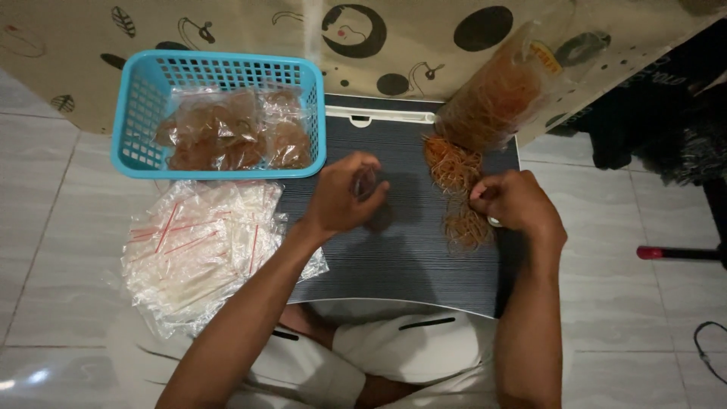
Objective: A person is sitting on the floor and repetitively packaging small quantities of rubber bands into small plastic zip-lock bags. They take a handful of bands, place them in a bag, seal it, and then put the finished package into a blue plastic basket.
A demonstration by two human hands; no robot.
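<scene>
Bare forearms, no sleeves; light-coloured shorts [394,356] with dark pocket slits.

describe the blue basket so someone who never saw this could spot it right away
Start at the dark ribbed lap tray in front of the seated person. At its far left corner sits the basket, above a heap of empty clear bags. It alone is bright turquoise plastic with lattice walls, holding filled brownish packets.

Turquoise blue basket [136,113] far left, held brownish packets in clear wrap. Clear plastic bags [201,254] near left, marked with red strips. Dark grey, finely ribbed lap table [409,257]. Orange-tan rubber bands [458,193] right of centre, same colour inside clear bag [500,95]. Beige cloth [250,30] far, patterned with black circles and leaf outlines. Pale grey marbled floor tiles [45,227]. White shorts [409,352] near.
</scene>
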